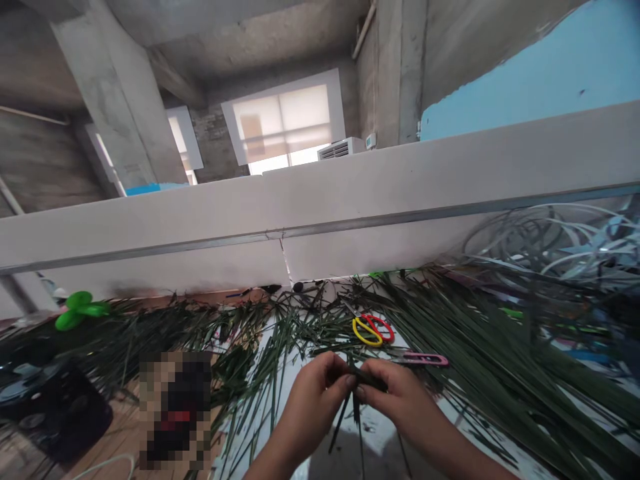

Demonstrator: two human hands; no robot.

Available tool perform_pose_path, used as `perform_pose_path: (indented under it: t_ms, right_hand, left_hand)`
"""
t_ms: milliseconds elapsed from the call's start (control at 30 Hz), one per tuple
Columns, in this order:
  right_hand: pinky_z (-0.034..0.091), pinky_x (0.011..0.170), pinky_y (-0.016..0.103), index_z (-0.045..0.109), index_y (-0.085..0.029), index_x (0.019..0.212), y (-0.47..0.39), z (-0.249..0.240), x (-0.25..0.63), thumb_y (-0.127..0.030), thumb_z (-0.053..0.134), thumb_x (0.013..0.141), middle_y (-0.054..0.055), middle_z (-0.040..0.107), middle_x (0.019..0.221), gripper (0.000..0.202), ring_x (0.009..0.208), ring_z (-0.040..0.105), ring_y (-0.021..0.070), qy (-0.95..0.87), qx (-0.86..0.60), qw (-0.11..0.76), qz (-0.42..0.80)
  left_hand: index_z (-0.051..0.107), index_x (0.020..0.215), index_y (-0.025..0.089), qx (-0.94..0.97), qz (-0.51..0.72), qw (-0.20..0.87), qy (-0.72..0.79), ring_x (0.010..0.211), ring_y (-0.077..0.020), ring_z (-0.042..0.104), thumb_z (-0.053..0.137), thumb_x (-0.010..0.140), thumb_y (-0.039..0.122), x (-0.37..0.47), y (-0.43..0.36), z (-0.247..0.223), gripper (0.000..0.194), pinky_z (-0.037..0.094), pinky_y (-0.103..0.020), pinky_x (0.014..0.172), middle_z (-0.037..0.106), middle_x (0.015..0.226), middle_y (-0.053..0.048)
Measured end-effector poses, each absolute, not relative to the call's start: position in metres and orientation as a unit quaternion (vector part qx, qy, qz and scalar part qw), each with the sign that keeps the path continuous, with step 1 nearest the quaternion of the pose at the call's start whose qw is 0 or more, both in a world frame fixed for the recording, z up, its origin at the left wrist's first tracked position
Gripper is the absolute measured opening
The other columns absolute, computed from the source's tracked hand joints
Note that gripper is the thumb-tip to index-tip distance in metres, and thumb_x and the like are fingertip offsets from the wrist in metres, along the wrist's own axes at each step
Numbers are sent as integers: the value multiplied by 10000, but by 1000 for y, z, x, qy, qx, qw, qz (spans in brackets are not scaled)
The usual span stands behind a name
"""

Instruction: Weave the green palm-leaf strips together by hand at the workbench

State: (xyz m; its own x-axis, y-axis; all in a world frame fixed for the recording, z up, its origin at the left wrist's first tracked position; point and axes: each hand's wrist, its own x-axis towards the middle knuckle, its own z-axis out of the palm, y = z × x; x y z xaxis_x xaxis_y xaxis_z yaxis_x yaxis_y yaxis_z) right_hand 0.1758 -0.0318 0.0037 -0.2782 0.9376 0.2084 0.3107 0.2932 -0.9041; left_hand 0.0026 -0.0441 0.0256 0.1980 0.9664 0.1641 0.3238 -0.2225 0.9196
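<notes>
At six o'clock, low in view, pinching dark-green leaf strips [357, 410] between thumb and fingers of left hand [315, 403] and right hand [400, 395] — both closed, nearly meeting, probably for steadying the bunched part while leaving the tails free. Noting scissors [371, 343] at one o'clock from the grip and pink snips [443, 361] at two, likely lying close for quick reach; seeing long leaves [493, 367] spreading at three, perhaps as stock. Looking narrow, slightly ragged — hanging in thin tails toward six over the white surface [375, 443].
</notes>
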Motion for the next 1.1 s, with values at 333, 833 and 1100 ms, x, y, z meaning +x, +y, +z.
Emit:
perform_pose_path:
  t_ms: [333,833,1100]
  right_hand:
    - [262,557,256,575,-178,638,-33,0,169,-349,681,723,-58,437,575,218,583,375,129,-618,-393,442,517]
    - [333,631,267,608,-191,645,-40,44,193,-242,670,800,-22,601,676,175,714,538,178,-783,-418,382,257]
    - [313,978,409,695,-267,830,-101,103,190,-153,646,884,-25,733,874,136,897,596,199,-838,-291,450,-104]
  left_hand:
    - [563,708,176,581,489,469,451,667,-152,454,685,729,340,9,-37,9,205,355,-269,621,520,683,19]
    - [598,719,179,675,487,362,421,695,-137,488,663,805,227,10,-54,41,118,364,-238,637,555,702,27]
    - [638,989,215,760,544,-118,335,776,-154,597,580,881,59,7,-125,54,198,437,-254,704,661,859,-25]
